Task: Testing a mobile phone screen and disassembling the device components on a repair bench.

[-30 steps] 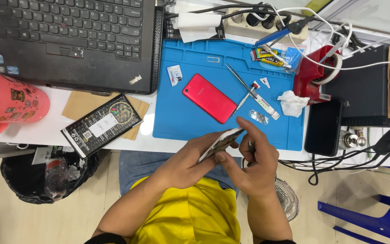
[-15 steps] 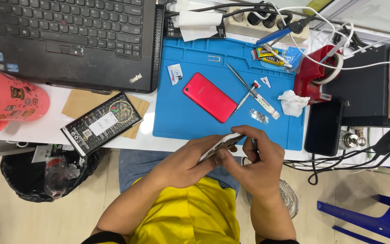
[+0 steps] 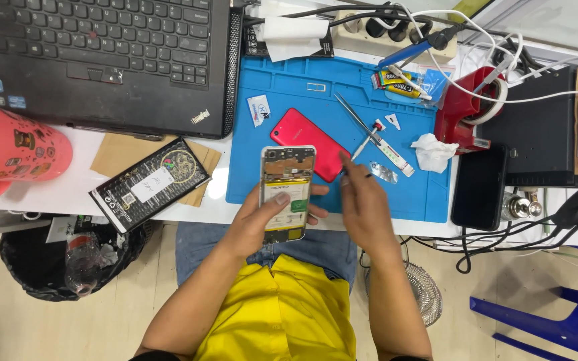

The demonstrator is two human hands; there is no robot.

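My left hand (image 3: 262, 224) is clamped around the opened phone (image 3: 287, 194), back cover off and its insides facing up at me, fingers wrapped round its right edge. I hold it above the near edge of the blue mat (image 3: 316, 93) that lies on the worktop (image 3: 102, 200), and the phone's long axis runs straight away from me, camera end toward the far side of the mat. Just beyond the phone's top right corner, flat on the mat, lies the red back cover (image 3: 302, 137), tilted on a diagonal. My right hand (image 3: 362, 207) hovers just right of the phone, apart from it, fingers loosely extended and holding nothing that I can make out; it points toward the mat's middle. Past its fingertips on the mat lie the tweezers (image 3: 352, 115) and a small glue tube (image 3: 391, 152), so the right hand is nearer to those, the left is the one on the phone
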